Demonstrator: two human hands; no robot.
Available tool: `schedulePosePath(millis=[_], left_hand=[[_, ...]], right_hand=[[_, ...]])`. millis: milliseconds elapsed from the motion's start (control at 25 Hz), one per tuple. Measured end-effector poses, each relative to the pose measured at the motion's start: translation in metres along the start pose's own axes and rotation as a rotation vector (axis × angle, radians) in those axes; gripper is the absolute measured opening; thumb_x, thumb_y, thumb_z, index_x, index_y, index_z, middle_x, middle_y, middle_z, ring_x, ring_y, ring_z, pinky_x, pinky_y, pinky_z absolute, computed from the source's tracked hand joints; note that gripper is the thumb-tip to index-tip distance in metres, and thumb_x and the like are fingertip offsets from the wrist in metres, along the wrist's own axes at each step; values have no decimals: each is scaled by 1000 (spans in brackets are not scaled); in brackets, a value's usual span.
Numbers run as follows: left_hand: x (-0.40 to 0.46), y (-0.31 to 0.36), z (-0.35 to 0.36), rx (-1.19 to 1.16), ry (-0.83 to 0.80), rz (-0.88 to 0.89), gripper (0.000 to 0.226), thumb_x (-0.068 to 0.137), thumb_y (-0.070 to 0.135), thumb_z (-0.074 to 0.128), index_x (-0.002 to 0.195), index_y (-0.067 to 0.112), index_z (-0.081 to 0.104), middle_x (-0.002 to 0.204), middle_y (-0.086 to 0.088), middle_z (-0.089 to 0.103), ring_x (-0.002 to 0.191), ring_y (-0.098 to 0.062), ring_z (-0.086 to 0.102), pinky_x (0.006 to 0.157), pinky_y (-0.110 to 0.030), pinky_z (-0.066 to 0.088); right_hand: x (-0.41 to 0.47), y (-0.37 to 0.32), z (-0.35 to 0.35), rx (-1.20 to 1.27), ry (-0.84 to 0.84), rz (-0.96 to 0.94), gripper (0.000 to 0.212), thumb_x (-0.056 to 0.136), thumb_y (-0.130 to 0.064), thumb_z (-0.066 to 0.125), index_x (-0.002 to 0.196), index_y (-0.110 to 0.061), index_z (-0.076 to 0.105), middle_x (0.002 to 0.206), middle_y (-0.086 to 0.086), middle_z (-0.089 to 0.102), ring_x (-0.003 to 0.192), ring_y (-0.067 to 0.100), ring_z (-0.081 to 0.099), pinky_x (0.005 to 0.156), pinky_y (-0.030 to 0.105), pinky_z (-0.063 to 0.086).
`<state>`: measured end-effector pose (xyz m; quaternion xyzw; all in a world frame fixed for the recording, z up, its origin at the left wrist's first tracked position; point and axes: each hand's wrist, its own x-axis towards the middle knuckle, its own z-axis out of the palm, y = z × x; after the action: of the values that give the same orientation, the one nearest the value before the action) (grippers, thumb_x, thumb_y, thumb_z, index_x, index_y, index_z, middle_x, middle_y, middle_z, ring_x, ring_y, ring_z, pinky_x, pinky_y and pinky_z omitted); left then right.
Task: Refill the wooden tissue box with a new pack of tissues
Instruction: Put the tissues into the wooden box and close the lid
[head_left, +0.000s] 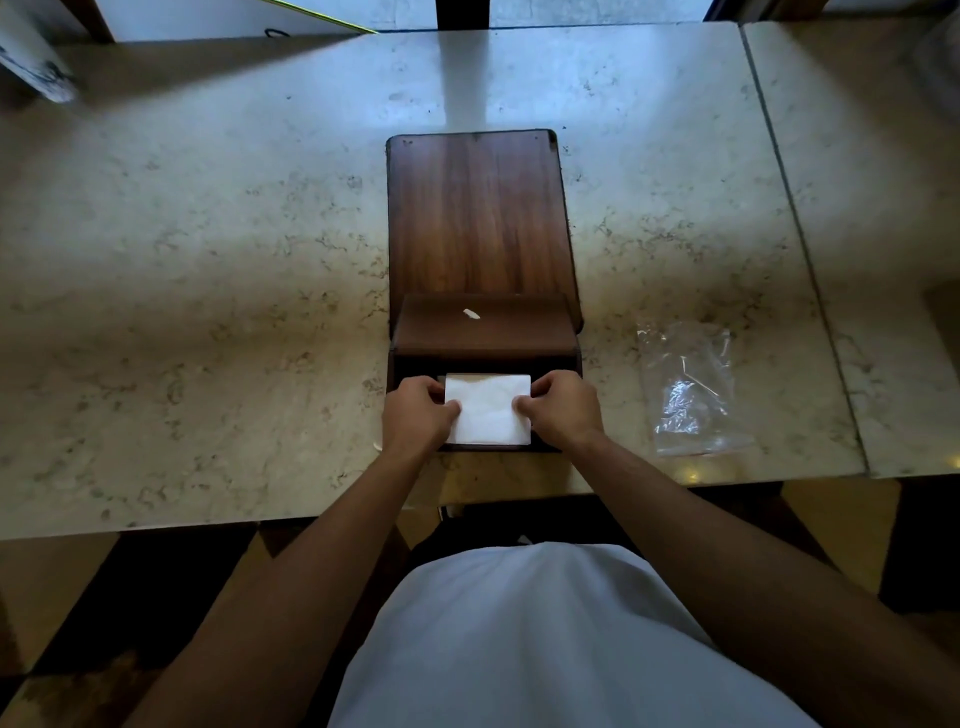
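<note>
The dark wooden tissue box (485, 332) stands open near the front edge of the marble table, and its flat wooden panel (478, 208) lies just behind it. A white stack of tissues (488, 408) sits in the box's opening. My left hand (415, 413) grips the stack's left end and my right hand (563, 410) grips its right end, thumbs resting on top. A small white scrap (471, 313) lies on the box's inner wall.
An empty clear plastic wrapper (688, 389) lies on the table (208, 260) to the right of the box. A seam (795, 208) separates this slab from another at the right. A pale object (36, 57) sits at the far left corner.
</note>
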<state>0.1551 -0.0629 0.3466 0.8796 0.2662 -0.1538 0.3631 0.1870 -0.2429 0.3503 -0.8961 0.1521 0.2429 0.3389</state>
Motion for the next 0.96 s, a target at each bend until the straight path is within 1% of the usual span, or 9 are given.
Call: schedulePosePath(millis=[80, 160, 320, 480, 560, 640, 720, 840, 960], left_hand=[[1, 0, 0, 14, 12, 9, 23, 87, 22, 74, 106, 10, 75, 101, -7, 75, 93, -23, 67, 83, -35, 56], [4, 0, -1, 13, 17, 6, 21, 87, 21, 74, 104, 9, 75, 100, -8, 75, 93, -24, 68, 80, -33, 54], [5, -2, 1, 47, 25, 9, 20, 87, 21, 72, 102, 8, 74, 97, -9, 74, 92, -26, 67, 74, -29, 46], [6, -2, 3, 116, 20, 45, 17, 87, 19, 70, 96, 4, 69, 93, -12, 70, 87, -28, 64, 73, -36, 51], [6, -1, 4, 162, 23, 45, 18, 88, 18, 68, 93, 1, 64, 92, -13, 65, 85, -27, 60, 69, -37, 48], [6, 1, 5, 192, 22, 29, 20, 89, 19, 67, 91, 1, 58, 91, -13, 59, 82, -27, 55, 66, -35, 40], [7, 1, 6, 183, -2, 3, 22, 90, 21, 64, 90, 0, 57, 89, -14, 58, 81, -28, 54, 64, -34, 37], [9, 1, 5, 128, -64, -60, 25, 90, 24, 64, 91, -1, 61, 84, -13, 61, 77, -28, 58, 60, -32, 41], [11, -2, 6, 105, -88, -62, 26, 88, 24, 65, 92, -1, 64, 85, -16, 65, 76, -27, 61, 62, -35, 47]], right_hand=[[0, 0, 3, -35, 11, -20, 17, 85, -28, 76, 87, -11, 73, 83, 3, 71, 78, 19, 67, 67, 27, 48], [0, -1, 5, -53, 20, -31, 18, 85, -28, 75, 88, -10, 72, 82, 4, 70, 76, 18, 65, 66, 26, 47], [3, -2, 11, -79, 20, -26, 18, 86, -29, 75, 87, -12, 70, 77, 1, 66, 67, 13, 60, 54, 22, 40], [4, -2, 15, -106, 16, -33, 18, 87, -29, 74, 90, -11, 68, 83, 4, 68, 77, 20, 65, 69, 31, 54], [4, -2, 16, -139, 22, -52, 19, 87, -29, 73, 90, -11, 67, 84, 5, 68, 78, 21, 65, 70, 32, 54], [3, -1, 16, -175, 34, -62, 22, 87, -31, 71, 89, -9, 65, 84, 6, 67, 77, 23, 64, 66, 32, 50], [1, -1, 16, -193, 38, -60, 26, 88, -33, 70, 85, -8, 61, 81, 7, 64, 74, 24, 61, 61, 30, 43], [-1, -2, 17, -188, 6, -47, 29, 88, -35, 69, 79, -11, 54, 74, 4, 56, 70, 23, 57, 56, 28, 37], [-1, -3, 14, -175, -30, -39, 26, 88, -32, 68, 78, -12, 54, 71, 2, 53, 63, 17, 51, 49, 26, 32]])
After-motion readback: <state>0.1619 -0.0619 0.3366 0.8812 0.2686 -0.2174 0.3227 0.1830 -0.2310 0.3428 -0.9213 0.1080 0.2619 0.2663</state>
